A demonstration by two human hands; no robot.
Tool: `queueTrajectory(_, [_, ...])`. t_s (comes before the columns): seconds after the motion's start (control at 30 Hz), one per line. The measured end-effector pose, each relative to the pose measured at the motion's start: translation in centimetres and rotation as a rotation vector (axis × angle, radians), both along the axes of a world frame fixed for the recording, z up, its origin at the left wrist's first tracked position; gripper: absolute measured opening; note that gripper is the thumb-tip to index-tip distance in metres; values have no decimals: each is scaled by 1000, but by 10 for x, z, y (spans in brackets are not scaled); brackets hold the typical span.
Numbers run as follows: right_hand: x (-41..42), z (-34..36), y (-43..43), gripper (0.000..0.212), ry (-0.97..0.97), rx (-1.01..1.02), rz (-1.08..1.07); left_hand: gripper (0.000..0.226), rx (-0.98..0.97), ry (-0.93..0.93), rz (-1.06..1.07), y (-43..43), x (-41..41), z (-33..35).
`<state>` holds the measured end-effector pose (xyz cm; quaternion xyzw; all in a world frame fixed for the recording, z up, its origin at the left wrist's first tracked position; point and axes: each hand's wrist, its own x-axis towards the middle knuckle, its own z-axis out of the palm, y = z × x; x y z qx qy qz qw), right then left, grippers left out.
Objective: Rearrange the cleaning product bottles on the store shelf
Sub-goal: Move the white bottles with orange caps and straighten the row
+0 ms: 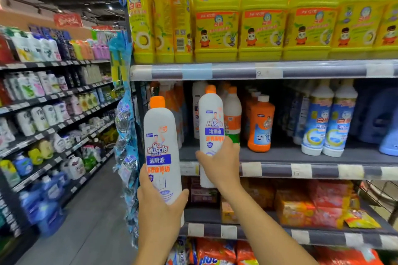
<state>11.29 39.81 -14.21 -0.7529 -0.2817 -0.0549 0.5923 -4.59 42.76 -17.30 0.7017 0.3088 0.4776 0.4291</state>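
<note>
**A:** What does the head camera show?

**B:** A person stands at a store shelf with a white bottle in each hand. The left hand (160, 204) is wrapped around the base of the near bottle (161, 153), thumb on one side and fingers on the other. That bottle is upright with an orange cap, held out in front of the shelf's left end.

**A:** And the other hand?

**B:** The right hand (219, 163) is closed around the lower half of the second bottle (211, 122), which has the same label and orange cap. This one is upright too, held at the front edge of the middle shelf (280, 157) and hanging partly below its price strip.

**A:** What sits on that shelf?

**B:** Just behind the second bottle stands another white bottle with an orange and green label (232, 114). An orange bottle with a white cap (260, 125) is to its right. Farther right, well apart, is a pair of white bottles with blue labels (329, 122).

**A:** Above and below?

**B:** Yellow jugs with orange caps (262, 23) fill the top shelf. Orange and red packets (312, 202) lie on the lower one. An aisle of more bottles runs off to the left.
</note>
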Motion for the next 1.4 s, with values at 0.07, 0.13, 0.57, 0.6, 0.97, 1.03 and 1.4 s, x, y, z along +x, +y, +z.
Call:
queueTrajectory(0.07, [13,5,24,62,38,-34,-6,101,-20,4,1,4,-4,-4])
queueTrajectory(0.13, [25,8,44,62,46,-58,-27,106,-25,10,12,8,-8,-8])
queueTrajectory(0.57, [77,-4,137,70,-98,-1,-190,107,-49,58,17,33,-3,-18])
queueTrajectory(0.6, [80,-6,141,70,-116,-4,-198,107,-48,57,18,35,-2,-18])
queueTrajectory(0.97, [100,-20,163,71,-216,-16,-235,102,-65,43,28,47,14,-15])
queueTrajectory(1.03, [103,-19,164,75,-188,-9,-215,103,-63,47,31,47,17,-16])
queueTrajectory(1.4, [103,-5,150,72,14,-302,-82,105,-6,85,7,37,47,-7])
